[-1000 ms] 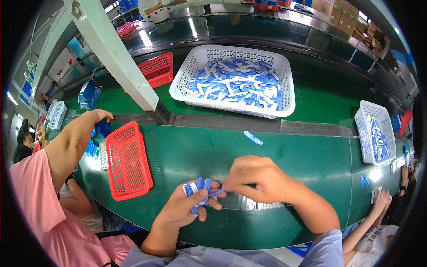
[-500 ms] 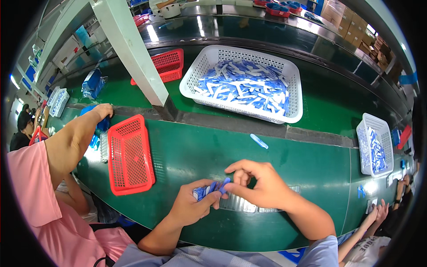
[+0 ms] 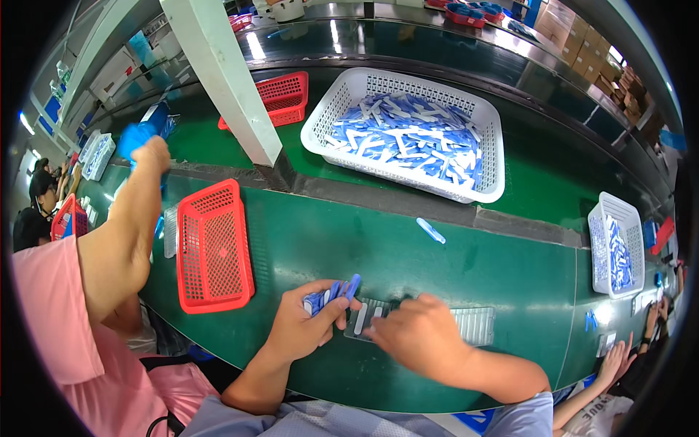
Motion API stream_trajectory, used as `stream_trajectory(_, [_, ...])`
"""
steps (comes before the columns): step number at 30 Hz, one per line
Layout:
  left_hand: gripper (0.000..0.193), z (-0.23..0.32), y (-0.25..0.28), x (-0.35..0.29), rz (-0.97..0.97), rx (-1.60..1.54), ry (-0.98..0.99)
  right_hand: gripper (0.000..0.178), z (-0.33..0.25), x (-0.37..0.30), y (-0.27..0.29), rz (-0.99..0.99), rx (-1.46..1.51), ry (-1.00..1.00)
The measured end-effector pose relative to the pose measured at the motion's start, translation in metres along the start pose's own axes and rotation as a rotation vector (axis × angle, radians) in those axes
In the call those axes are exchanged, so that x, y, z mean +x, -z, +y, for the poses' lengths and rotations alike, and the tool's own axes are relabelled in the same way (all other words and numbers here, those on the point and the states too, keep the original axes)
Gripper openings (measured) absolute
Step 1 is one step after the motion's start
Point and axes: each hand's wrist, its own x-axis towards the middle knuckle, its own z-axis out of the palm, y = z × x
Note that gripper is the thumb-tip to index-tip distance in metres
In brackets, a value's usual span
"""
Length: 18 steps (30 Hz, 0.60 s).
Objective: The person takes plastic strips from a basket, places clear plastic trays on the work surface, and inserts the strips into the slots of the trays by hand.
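My left hand [image 3: 302, 324] is closed around a small bunch of blue plastic pieces [image 3: 333, 293], their ends fanning out above my thumb. My right hand [image 3: 419, 339] lies fingers-down on a clear slotted tray [image 3: 473, 324] on the green table, fingertips at a white piece [image 3: 360, 318] sitting in the tray's left end. Whether it pinches anything I cannot tell. A single blue piece [image 3: 430, 230] lies loose on the table beyond the tray.
A big white basket [image 3: 490, 156] full of blue and white pieces stands behind a grey divider. An empty red basket [image 3: 213, 244] lies left of my hands, a white basket [image 3: 617, 244] right. A co-worker's arm [image 3: 124, 218] reaches up at the left. A white post [image 3: 229, 84] rises there.
My right hand has left the bunch and dropped onto the clear tray. My left hand, still holding the blue pieces, stayed close to the tray's left end.
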Motion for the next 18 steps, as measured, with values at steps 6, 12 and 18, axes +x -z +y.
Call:
stream_trajectory(6, [0.021, 0.002, 0.001, 0.0, -0.011, 0.032, 0.03, 0.049, -0.008, -0.006, 0.013, -0.267, 0.057, -0.145])
stream_trajectory(12, [0.022, -0.001, 0.008, -0.002, -0.014, 0.008, 0.043, 0.043, 0.016, 0.017, 0.052, -0.581, 0.418, -0.21])
stream_trajectory(18, [0.021, 0.001, 0.004, -0.001, -0.052, 0.049, 0.052, 0.033, 0.032, 0.011, 0.01, -0.071, 0.156, -0.068])
